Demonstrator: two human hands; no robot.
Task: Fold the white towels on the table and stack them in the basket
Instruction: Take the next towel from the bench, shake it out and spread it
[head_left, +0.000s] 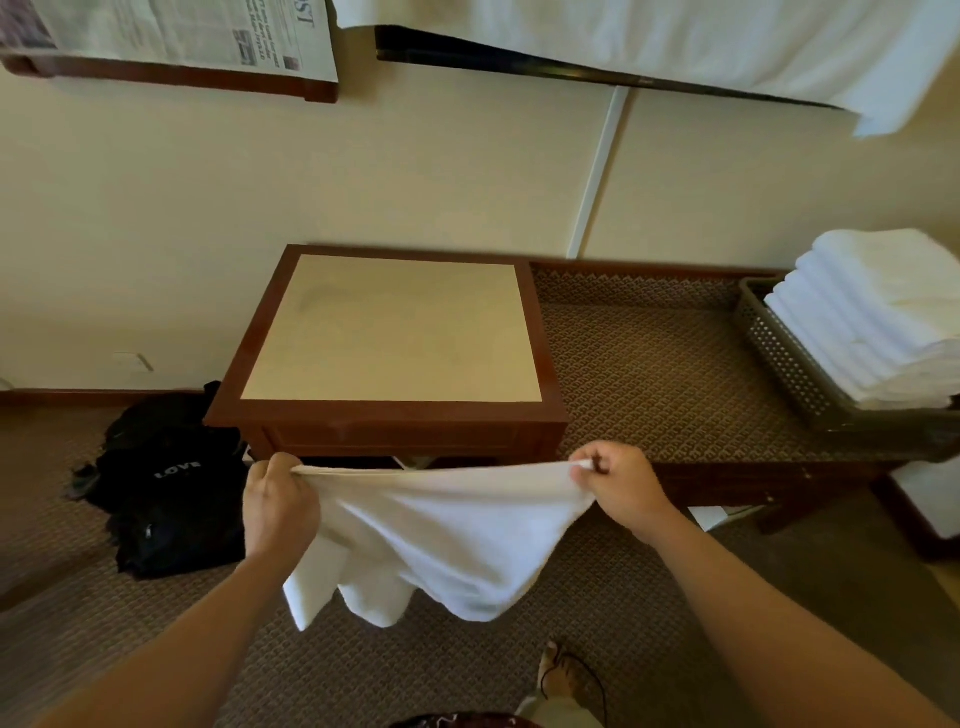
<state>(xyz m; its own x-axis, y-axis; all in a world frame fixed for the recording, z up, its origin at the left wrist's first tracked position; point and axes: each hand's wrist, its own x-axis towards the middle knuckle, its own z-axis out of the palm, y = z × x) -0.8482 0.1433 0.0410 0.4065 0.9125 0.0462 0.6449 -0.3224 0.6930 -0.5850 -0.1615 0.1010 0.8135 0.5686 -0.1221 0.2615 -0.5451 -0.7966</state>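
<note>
Low in the middle of the frame, a white towel (441, 525) hangs before the worktop (395, 327), left hand (278, 506) and right hand (621, 486) each pinching a top corner; soft, light and floppy, best held by corners, its long edge runs left-right; basket (779, 343) at right

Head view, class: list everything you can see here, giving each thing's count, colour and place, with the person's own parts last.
towel: one, white, held stretched in the air before the table
table: one, brown frame with beige top, centre
folded towels: one stack, white, in the basket
basket: one, grey, perforated, far right
black bag: one, floor left of the table
newspaper: one, top left
left hand: grips the towel's left corner
right hand: pinches the right corner
</note>
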